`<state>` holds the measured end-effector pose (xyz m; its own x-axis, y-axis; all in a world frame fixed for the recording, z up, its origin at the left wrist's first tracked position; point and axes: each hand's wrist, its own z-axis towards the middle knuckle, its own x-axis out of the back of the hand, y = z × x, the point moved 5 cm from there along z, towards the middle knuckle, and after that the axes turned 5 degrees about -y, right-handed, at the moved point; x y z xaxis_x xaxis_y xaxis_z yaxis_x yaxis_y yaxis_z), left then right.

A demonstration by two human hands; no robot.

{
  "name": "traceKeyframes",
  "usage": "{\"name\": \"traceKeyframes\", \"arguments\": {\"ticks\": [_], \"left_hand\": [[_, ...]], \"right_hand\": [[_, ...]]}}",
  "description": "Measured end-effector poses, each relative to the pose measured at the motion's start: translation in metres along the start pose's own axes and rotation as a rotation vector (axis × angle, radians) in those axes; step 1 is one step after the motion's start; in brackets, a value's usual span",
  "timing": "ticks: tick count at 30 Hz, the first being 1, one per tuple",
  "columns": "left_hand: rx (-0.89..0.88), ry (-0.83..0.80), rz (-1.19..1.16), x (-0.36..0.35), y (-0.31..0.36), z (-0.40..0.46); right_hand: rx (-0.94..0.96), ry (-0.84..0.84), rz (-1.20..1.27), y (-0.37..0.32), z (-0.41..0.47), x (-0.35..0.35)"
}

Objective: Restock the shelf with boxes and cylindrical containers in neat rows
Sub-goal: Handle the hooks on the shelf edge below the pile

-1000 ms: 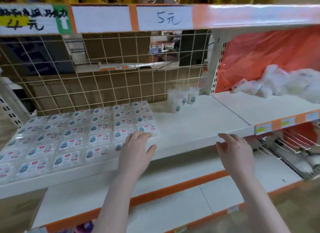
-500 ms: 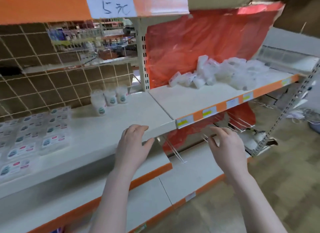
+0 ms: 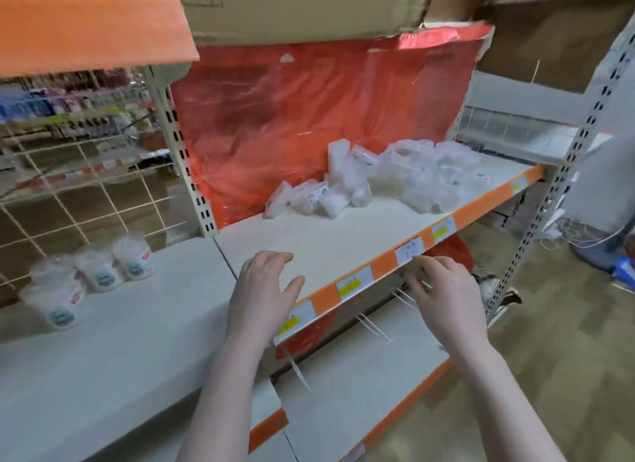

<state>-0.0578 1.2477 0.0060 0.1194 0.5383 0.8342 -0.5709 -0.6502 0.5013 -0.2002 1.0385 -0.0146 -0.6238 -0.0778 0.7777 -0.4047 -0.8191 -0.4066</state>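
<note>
Looking down from the head camera, the person is holding both hands out in front of a white shelf (image 3: 343,241) with an orange front strip. The left hand (image 3: 263,295) is hovering over the shelf's front edge, fingers loosely spread and slightly bent, holding nothing. The right hand (image 3: 446,296) is hanging just in front of the orange strip (image 3: 385,269), near its price labels (image 3: 409,250), fingers relaxed and gently curved, also holding nothing. Further back on this shelf, a loose pile of clear plastic boxes (image 3: 385,183) is lying against a red plastic sheet (image 3: 309,117). On the neighbouring shelf section to the left, a small cluster of cylindrical containers (image 3: 99,272) is standing upright near a wire grid (image 3: 68,200). A cardboard box (image 3: 302,7) is sitting on the level above. Thin metal hooks (image 3: 372,327) are sticking out under the shelf.
</note>
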Motion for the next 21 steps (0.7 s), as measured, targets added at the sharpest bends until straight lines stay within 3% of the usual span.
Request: {"name": "traceKeyframes", "arguments": {"ticks": [10,21], "left_hand": [[-0.047,-0.002,0.002,-0.038,0.022,0.145],[0.109,0.059,0.034,-0.07,0.011,0.193]], "right_hand": [[-0.101,-0.106,-0.007,0.052,0.12,-0.051],[0.045,-0.141,0.116,0.071,0.208,-0.099]]}}
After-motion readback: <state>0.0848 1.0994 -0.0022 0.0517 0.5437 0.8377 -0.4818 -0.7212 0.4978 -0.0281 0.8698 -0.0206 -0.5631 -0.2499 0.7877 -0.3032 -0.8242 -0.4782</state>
